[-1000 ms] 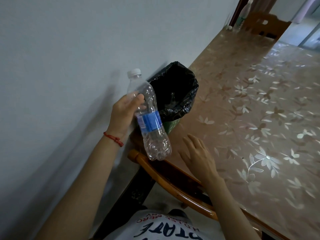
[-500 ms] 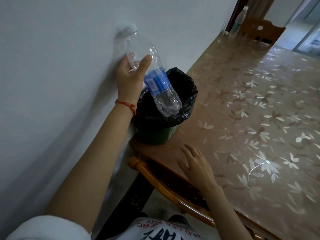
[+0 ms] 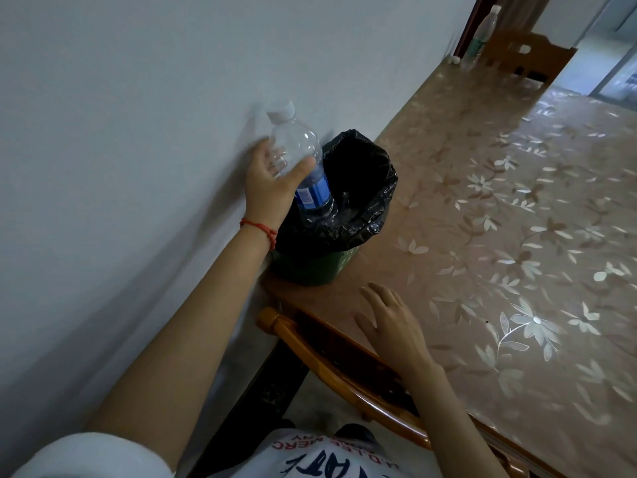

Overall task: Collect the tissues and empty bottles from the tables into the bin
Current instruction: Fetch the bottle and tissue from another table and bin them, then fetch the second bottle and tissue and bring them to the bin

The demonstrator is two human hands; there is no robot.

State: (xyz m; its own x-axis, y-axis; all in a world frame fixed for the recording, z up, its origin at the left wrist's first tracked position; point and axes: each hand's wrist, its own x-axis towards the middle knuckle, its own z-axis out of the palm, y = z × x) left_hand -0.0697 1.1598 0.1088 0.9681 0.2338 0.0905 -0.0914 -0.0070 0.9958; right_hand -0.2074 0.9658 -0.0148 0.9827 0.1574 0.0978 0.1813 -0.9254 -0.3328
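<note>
Left of centre in the frame, the left hand point(image 3: 270, 181) wraps around the upper half of a clear empty plastic bottle with a white cap and a blue label point(image 3: 303, 167), thumb across the front and the other fingers behind it. A red string bracelet point(image 3: 260, 229) circles that wrist. The bottle stands nearly upright, cap toward the upper left, and its base has dipped inside the mouth of a dark green bin lined with a crinkled black plastic bag point(image 3: 365, 201); the lower part is already below the bag's rim. The bin sits on the near corner of the worktop point(image 3: 482, 236), a long surface covered with a glossy brown sheet printed with pale flowers, close against the grey wall point(image 3: 138, 132) that fills the left of the frame.

Lower centre, the right hand point(image 3: 391, 320) lies flat and empty on the worktop's near edge, fingers spread and pointing toward the bin. Just below it runs the curved orange-brown wooden chair back point(image 3: 310, 343). At the upper right, at the far end of the worktop, a second clear bottle with a green label point(image 3: 482, 32) stands beside another wooden chair point(image 3: 527, 55).
</note>
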